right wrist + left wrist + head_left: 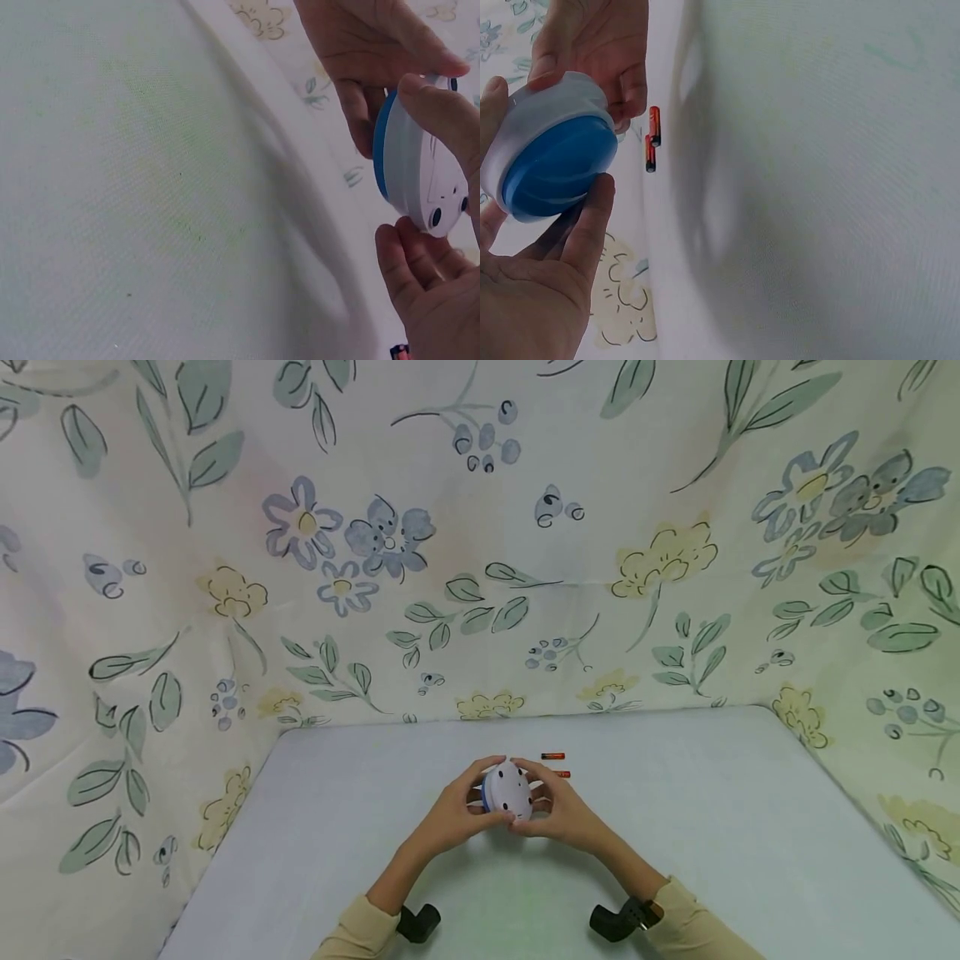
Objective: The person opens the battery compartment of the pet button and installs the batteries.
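Note:
A palm-sized white rounded device (512, 792) with a blue domed side is held up between both hands over the table. My left hand (450, 817) grips its left edge, thumb low and fingers around the far side. On the opposite edge, my right hand (572, 817) holds it between thumb and fingers. The blue side (559, 169) shows in the left wrist view. In the right wrist view, the white underside (444, 187) carries small dark round feet and the outline of a panel. Fingers hide parts of the rim.
Two orange-red batteries with black ends, one farther back (552, 756) and one nearer (562, 774), lie on the white-covered table (337, 835) just beyond the right hand. A floral cloth (480, 610) rises behind the table and along its sides. Black cameras are strapped to both wrists.

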### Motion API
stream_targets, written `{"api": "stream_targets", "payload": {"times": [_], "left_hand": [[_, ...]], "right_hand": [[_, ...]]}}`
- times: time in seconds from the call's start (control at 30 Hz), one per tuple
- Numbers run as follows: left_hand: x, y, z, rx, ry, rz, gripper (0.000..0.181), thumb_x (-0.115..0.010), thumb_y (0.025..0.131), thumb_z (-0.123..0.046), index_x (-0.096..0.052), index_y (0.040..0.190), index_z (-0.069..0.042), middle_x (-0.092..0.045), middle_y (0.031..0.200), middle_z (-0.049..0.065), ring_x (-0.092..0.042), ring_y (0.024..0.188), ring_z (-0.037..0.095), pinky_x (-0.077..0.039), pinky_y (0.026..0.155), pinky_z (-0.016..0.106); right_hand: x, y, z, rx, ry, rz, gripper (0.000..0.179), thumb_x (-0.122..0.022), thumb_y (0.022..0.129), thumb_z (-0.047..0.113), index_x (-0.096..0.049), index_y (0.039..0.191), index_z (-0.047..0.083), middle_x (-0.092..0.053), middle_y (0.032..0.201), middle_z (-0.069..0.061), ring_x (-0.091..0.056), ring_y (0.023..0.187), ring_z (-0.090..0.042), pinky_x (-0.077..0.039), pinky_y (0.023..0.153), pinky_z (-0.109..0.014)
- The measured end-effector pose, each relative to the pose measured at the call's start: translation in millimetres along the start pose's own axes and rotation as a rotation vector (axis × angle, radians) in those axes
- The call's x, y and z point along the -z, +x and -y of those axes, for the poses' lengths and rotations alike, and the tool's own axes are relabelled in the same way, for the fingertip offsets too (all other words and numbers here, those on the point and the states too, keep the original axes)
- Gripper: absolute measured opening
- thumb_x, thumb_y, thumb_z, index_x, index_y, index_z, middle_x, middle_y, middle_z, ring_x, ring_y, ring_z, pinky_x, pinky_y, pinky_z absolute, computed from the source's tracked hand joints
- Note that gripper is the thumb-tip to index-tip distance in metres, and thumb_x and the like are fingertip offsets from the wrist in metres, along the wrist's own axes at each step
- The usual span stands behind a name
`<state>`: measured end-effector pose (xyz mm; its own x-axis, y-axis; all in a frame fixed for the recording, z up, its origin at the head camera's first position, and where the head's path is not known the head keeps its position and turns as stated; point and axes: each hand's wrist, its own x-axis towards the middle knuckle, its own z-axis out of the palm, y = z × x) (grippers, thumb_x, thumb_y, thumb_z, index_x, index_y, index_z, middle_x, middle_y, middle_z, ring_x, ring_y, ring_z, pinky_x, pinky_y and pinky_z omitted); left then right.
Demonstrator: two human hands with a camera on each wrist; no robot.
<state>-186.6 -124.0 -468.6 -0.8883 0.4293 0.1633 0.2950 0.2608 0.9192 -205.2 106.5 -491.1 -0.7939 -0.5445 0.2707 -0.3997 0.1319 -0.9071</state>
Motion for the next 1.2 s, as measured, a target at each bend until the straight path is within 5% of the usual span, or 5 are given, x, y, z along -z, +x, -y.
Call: {"api": "stream_targets", "payload": {"times": [0.27, 0.5, 0.77, 0.93, 1.2], "left_hand": [[4.3, -1.4, 6.2, 0.010, 0.027, -0.011, 0.078, -0.085, 0.085, -0.017, -0.045, 0.152, -0.015, -0.054, 0.142, 0.011, -0.063, 0.117, 0.027, -0.055, 0.088, 0.032], [8.8, -4.3, 9.3, 0.036, -0.005, -0.036, 0.076, -0.086, 0.082, -0.008, -0.049, 0.148, -0.006, -0.058, 0.137, 0.019, -0.065, 0.113, 0.030, -0.056, 0.088, 0.036], [12.6, -5.5, 13.2, 0.070, -0.039, -0.060, 0.073, -0.086, 0.081, -0.005, -0.052, 0.145, -0.003, -0.055, 0.140, 0.019, -0.067, 0.108, 0.028, -0.056, 0.087, 0.031], [13.2, -5.6, 18.2, 0.057, -0.055, -0.088, 0.067, -0.086, 0.081, -0.004, -0.056, 0.141, 0.000, -0.057, 0.137, 0.022, -0.067, 0.109, 0.031, -0.056, 0.086, 0.032], [14.4, -7.4, 22.6, 0.114, -0.031, -0.099, 0.061, -0.086, 0.083, -0.006, -0.059, 0.137, 0.002, -0.058, 0.136, 0.021, -0.067, 0.111, 0.033, -0.058, 0.082, 0.033]], "right_hand": [[0.4, -2.8, 23.6, -0.001, -0.036, 0.004, 0.089, -0.089, 0.078, 0.004, -0.038, 0.152, -0.003, -0.049, 0.125, -0.020, -0.058, 0.092, -0.033, -0.057, 0.080, -0.037], [1.8, -1.9, -13.5, -0.025, -0.101, -0.014, 0.090, -0.092, 0.078, 0.021, -0.043, 0.151, 0.005, -0.051, 0.127, -0.012, -0.055, 0.089, -0.023, -0.055, 0.077, -0.030], [5.5, -0.8, -14.2, 0.019, -0.050, -0.001, 0.084, -0.090, 0.079, 0.012, -0.044, 0.148, -0.002, -0.053, 0.124, -0.017, -0.062, 0.082, -0.022, -0.057, 0.073, -0.029], [7.5, -1.4, -14.7, -0.026, -0.026, -0.006, 0.081, -0.090, 0.079, 0.012, -0.046, 0.147, 0.000, -0.054, 0.123, -0.017, -0.063, 0.082, -0.021, -0.057, 0.072, -0.027], [5.3, -0.1, -22.4, -0.067, -0.108, -0.027, 0.077, -0.091, 0.077, 0.016, -0.052, 0.141, -0.002, -0.057, 0.119, -0.014, -0.066, 0.081, -0.017, -0.058, 0.071, -0.028]]}}
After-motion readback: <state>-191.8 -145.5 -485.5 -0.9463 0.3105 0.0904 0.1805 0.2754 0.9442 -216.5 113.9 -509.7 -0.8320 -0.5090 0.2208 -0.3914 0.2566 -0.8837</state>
